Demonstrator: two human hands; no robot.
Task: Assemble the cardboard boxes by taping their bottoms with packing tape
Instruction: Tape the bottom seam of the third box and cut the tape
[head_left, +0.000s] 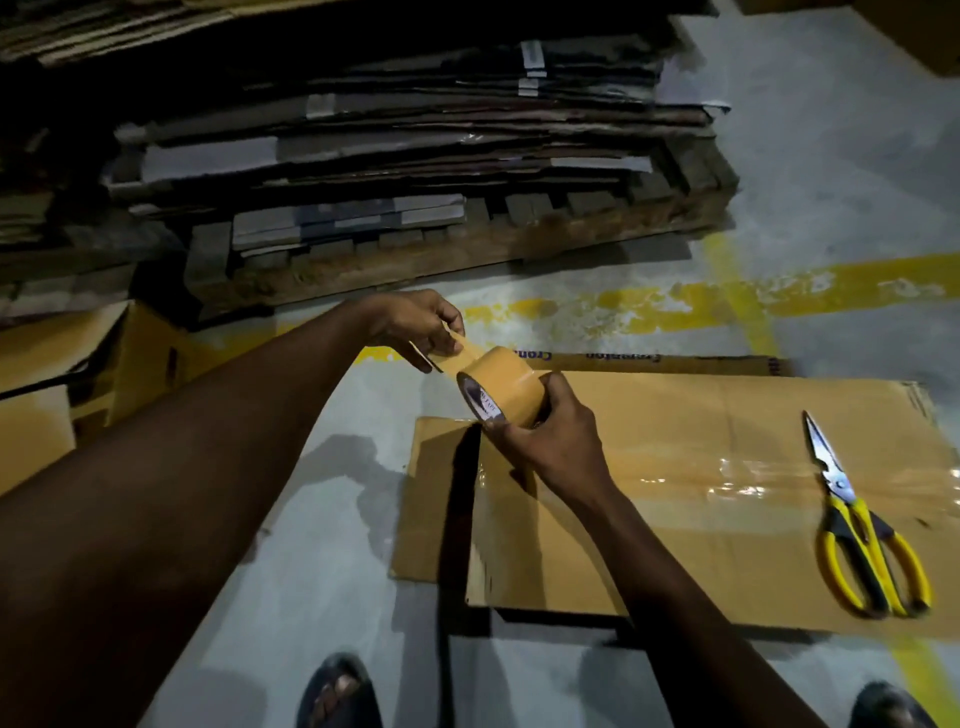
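- On the left, my left hand (415, 327) pinches the tape's free end (464, 347), which stretches a short way from the roll.
- My right hand (550, 441) grips the packing tape roll (501, 379) over the far left corner of the cardboard box (701, 415).
- The box lies on the floor (322, 519), with a shiny tape strip (727, 480) across its top.
- Yellow-handled scissors (857, 525) lie closed near the box's right edge.

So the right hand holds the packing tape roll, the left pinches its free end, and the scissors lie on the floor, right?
No. In the head view the yellow-handled scissors lie on the cardboard box instead. The right hand holds the packing tape roll; the left hand pinches its free end.
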